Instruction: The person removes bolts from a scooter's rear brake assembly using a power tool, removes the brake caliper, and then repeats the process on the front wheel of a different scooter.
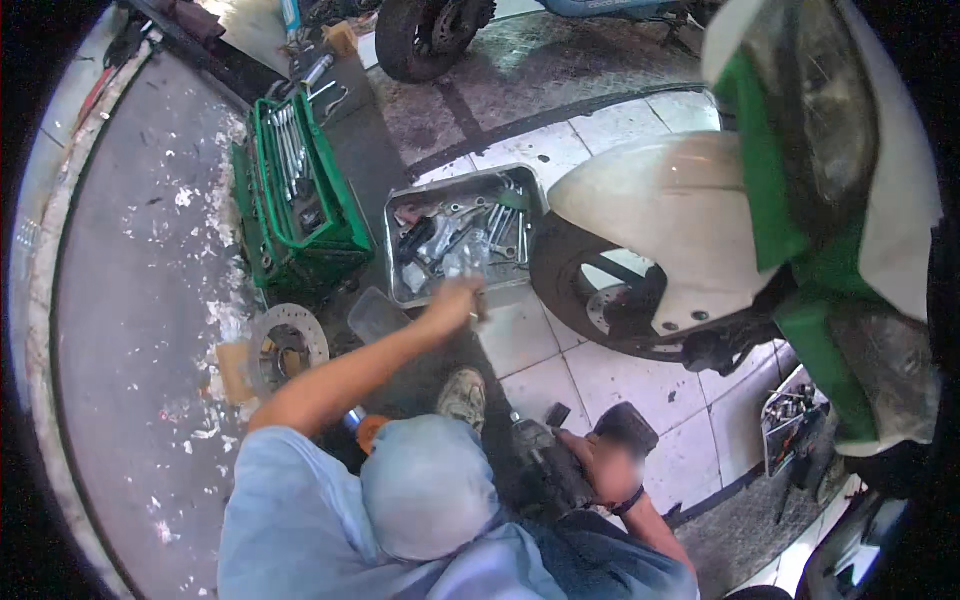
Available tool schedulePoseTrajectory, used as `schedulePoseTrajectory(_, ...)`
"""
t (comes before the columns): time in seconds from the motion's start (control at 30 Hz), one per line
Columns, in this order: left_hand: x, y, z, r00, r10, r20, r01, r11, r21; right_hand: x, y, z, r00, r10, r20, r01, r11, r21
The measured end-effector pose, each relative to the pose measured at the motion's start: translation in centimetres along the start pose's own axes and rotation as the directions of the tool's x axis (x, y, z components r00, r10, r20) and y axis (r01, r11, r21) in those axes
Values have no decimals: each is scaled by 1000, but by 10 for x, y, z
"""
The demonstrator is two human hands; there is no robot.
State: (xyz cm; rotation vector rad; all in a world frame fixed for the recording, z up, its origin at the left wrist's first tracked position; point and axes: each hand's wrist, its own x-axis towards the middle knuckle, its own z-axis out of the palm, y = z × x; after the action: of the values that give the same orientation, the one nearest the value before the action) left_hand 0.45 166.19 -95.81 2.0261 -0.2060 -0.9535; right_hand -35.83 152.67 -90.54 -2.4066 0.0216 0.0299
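My left hand (pixel 455 302) is over the near edge of a metal tray (pixel 393 240), its fingers curled and slightly blurred. A small item seems to be in them, but I cannot make out what. Wrenches (pixel 507 232), other metal parts and clear plastic bags (pixel 468 256) lie in the tray. My right hand (pixel 608 465) grips a dark cordless impact wrench (pixel 548 462) near my lap. Its square drive points forward, and its battery (pixel 627 428) is on the right. A small dark block (pixel 558 414) lies on the tiles by the tool's nose.
A green toolbox (pixel 345 215) with wrenches stands left of the tray. Nearer are a brake disc (pixel 290 345) and a clear plastic container (pixel 378 318). A white and green motorcycle's front fender (pixel 650 190) and wheel (pixel 560 275) stand on the right. Another tool tray (pixel 768 440) lies beneath it.
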Motion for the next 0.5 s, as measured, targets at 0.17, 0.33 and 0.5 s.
schedulePoseTrajectory(0.17, 113, -11, -75, 928, 213, -305, -139, 959, 246, -6, 19, 22, 966, 184, 182, -186, 983, -4)
schedulePoseTrajectory(0.33, 196, -7, -46, 943, 219, -249, -94, 895, 435, -26, 37, 38, 845, 444, 298, -418, 896, -150)
schedulePoseTrajectory(0.5, 215, 23, 21, 844, 520, -132, -343, 712, 613, -58, 53, 51, 794, 538, 283, -516, 843, -152)
